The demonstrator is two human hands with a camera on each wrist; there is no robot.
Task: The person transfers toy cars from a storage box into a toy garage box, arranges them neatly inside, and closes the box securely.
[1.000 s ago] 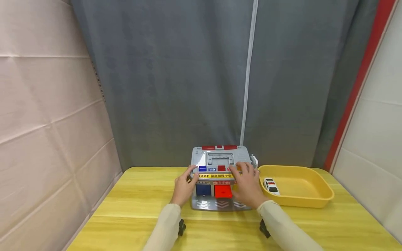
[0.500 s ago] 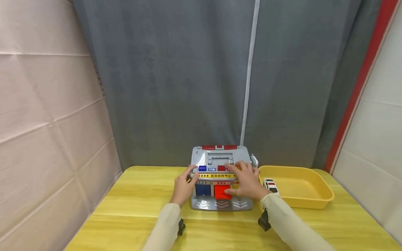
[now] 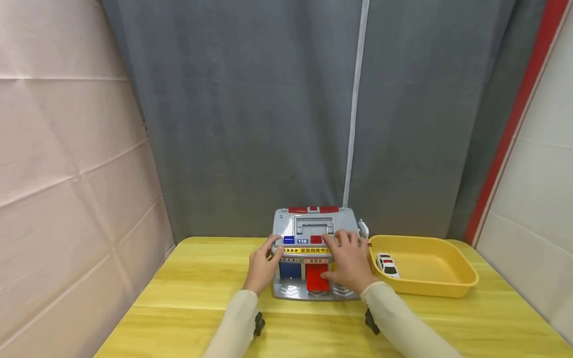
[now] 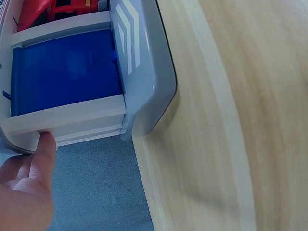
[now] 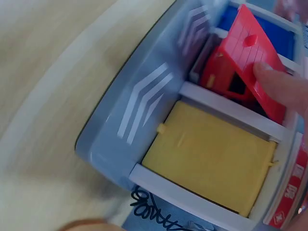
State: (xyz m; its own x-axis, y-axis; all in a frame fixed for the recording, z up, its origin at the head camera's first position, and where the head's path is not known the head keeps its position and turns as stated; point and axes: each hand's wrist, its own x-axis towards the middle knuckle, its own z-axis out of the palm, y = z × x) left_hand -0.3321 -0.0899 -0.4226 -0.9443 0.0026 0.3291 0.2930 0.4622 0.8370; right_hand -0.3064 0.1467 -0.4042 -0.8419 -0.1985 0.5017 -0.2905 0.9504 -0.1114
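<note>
A grey toy garage with blue, red and yellow doors stands at the back of the table. My left hand grips its left front corner, fingers on the roof and thumb at the front. My right hand spreads over the right front, fingers on the roof edge. In the right wrist view, its thumb touches the red door, which is tilted outward. A red toy vehicle shows behind that door. The blue door and yellow door are closed.
To the right of the garage sits a yellow tray with a white toy car in it. A black coiled cord lies by the garage's right side. A grey curtain hangs behind the table.
My right thumb has moved left onto the red door, whose lower edge now reaches further out over the ramp. The left hand has stayed in place.
</note>
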